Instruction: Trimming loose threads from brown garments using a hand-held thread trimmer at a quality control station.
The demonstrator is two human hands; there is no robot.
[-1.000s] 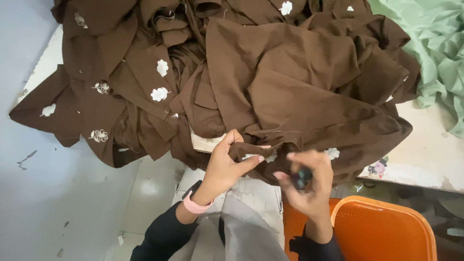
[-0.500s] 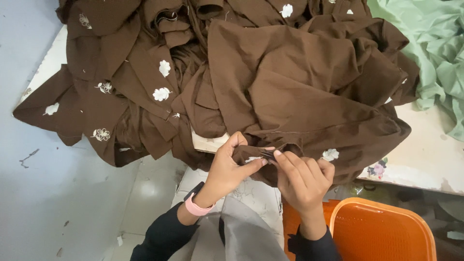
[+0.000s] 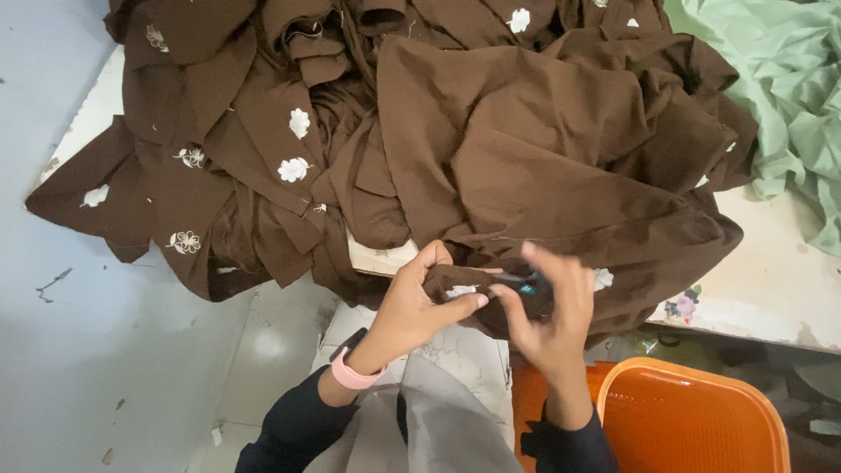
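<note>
— Count, please.
— My two hands, left [image 3: 412,307] and right [image 3: 547,311]. One brown fabric heap [image 3: 526,140], one green cloth [image 3: 780,96], one orange basket [image 3: 692,420], one pink wristband [image 3: 350,375].
— White embroidered flowers?
— At least seven show.

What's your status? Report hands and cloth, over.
Left hand pinching brown cloth edge. Right hand at same edge, small dark tool in fingers. Orange basket below, apart.

Soft, even daylight falls across the scene, brightest on the pale floor [image 3: 131,350] at left, where a faint sheen shows. The brown fabric [image 3: 491,140] holds shallow shadows in its folds. The right hand [image 3: 547,307] is motion-blurred; the rest stays fairly sharp.
</note>
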